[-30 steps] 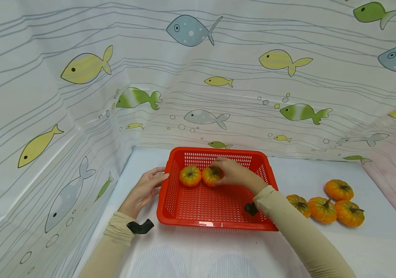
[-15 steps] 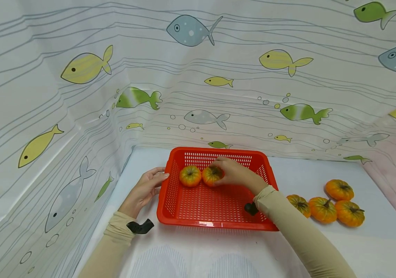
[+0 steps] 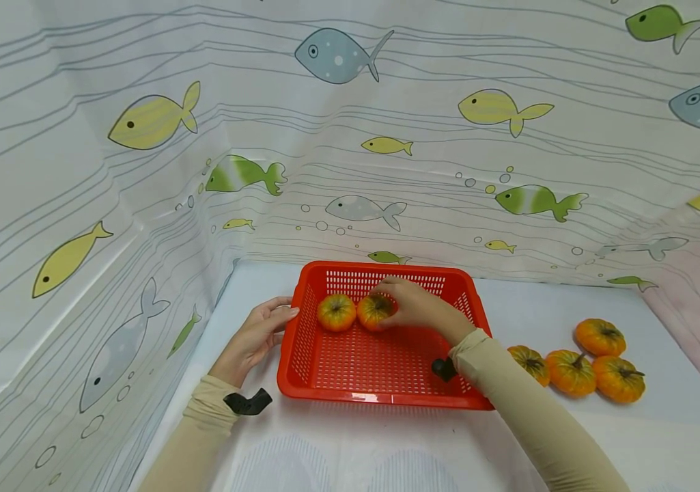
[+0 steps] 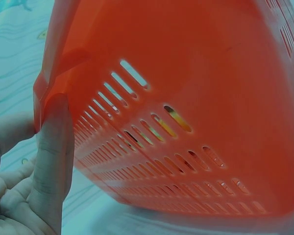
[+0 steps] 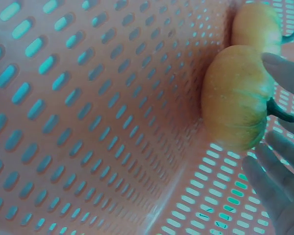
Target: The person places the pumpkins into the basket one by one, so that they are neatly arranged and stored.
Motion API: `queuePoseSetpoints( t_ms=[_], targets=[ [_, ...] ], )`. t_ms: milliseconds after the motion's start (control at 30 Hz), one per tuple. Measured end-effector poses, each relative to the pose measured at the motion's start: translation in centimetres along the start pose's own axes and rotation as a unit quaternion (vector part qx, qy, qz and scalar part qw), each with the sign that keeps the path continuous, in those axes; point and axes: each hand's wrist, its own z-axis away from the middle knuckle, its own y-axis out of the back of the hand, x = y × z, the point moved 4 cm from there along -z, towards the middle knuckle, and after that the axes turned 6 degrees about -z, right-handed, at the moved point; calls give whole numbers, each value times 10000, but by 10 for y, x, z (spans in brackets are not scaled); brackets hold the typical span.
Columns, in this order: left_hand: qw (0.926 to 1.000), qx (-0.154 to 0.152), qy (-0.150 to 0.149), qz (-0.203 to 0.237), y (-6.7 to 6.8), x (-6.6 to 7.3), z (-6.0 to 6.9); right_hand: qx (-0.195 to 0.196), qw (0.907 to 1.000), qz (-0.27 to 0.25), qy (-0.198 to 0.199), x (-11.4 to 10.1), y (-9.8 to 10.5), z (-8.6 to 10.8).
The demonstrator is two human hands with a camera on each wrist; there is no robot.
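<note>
Left hand (image 3: pixel 259 335) is pinching a red basket (image 3: pixel 350 396), right hand (image 3: pixel 414 306) loosely gripping a pumpkin (image 3: pixel 371 315) mid-frame

Basket's long axis is running left to right; pumpkin's stem (image 5: pixel 280 111) is pointing right in the right wrist view

Near-left, the red basket (image 3: pixel 380 398) has room — two pumpkins (image 3: pixel 336 315) and the right hand (image 3: pixel 415 305) block behind.

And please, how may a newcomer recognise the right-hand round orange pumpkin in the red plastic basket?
Find the rectangular, perforated red plastic basket. Inside, nearer the far side, a round orange pumpkin sits left of its twin. Yours is that twin: only it has the person's right hand on it.
</note>
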Motion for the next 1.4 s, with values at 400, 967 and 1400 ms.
queuePoseSetpoints(
  t_ms=[400,967,1400],
  targets=[
    [10000,32,36,33,0,0,0,192,9997,-173,53,-5,13,4],
    [9999,-16,38,126,0,1,1,684,9974,-209,88,0,49,26],
    [9999,-60,44,124,-1,0,0,968,9949,-281,-106,10,77,56]
  ],
)
